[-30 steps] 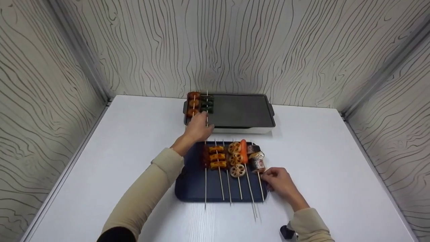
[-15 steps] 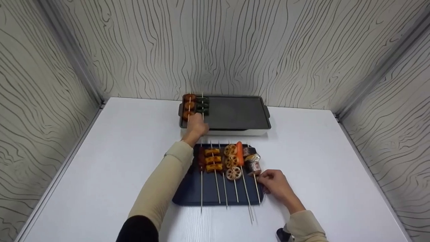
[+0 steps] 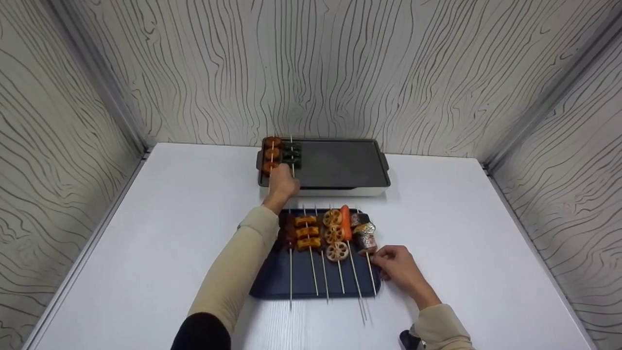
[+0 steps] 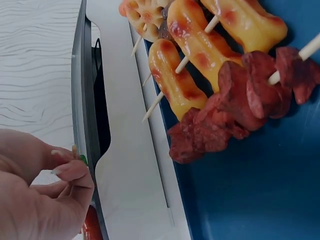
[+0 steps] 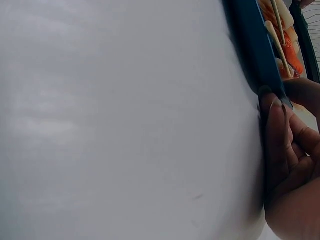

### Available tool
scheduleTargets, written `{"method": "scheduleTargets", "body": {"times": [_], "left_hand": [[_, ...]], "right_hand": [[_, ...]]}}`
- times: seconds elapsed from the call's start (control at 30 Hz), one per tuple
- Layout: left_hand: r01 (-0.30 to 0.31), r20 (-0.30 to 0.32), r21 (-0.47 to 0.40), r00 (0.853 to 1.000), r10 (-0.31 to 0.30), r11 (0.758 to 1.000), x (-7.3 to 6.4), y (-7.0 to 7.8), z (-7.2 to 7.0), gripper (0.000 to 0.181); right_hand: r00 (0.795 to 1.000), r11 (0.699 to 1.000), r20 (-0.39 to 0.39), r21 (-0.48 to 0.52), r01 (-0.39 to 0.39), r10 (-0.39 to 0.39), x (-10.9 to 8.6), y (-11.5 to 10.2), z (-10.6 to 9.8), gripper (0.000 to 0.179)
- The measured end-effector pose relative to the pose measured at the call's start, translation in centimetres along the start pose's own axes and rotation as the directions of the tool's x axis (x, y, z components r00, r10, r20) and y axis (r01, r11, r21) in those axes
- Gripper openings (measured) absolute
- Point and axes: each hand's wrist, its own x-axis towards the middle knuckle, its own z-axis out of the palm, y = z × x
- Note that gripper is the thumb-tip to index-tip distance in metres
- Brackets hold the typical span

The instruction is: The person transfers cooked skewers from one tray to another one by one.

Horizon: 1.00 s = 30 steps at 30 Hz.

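My left hand is at the near-left edge of a grey griddle plate, pinching the stick of a skewer of dark green pieces. In the left wrist view the left hand has thumb and fingertips together, with a bit of stick and green showing there. Left of it lies a skewer of browned orange rounds. My right hand grips the right rim of a dark blue tray, beside a skewer of silvery-skinned fish pieces. The right wrist view shows the right hand pinching the tray rim.
On the tray lie further skewers: dark red pieces, yellow grilled pieces, lotus root slices and an orange-red sausage shape. Several sticks overhang the front rim. A small black object lies by the right sleeve. Patterned walls surround the white table.
The left wrist has turned and the forearm swung right, while the fingers stay at the green skewer's stick. The right hand holds its place at the tray. The head view has shifted slightly.
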Motion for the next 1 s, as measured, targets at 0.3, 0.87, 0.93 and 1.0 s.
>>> {"method": "scheduleTargets", "body": {"times": [0.3,0.87,0.93,1.0], "left_hand": [[-0.070,0.003,-0.057,0.997,0.071,0.996,-1.2,1.0,-0.5,0.046],[-0.111,0.076,-0.167,0.989,0.125,0.980,-5.8,0.8,-2.5,0.012],[-0.093,0.103,-0.184,0.988,0.113,0.979,-6.6,0.8,-2.7,0.017],[-0.077,0.125,-0.205,0.987,0.104,0.976,-7.2,0.8,-2.9,0.022]], "right_hand": [[1.000,1.000,-0.011,-0.008,-0.008,0.008,0.2,0.2,0.1,0.011],[1.000,1.000,0.001,-0.001,-0.021,0.021,0.1,-0.3,0.0,0.010],[1.000,1.000,0.002,0.001,-0.018,0.018,0.1,-0.2,-0.1,0.010],[1.000,1.000,0.004,0.006,-0.017,0.017,0.1,-0.2,-0.1,0.011]]}}
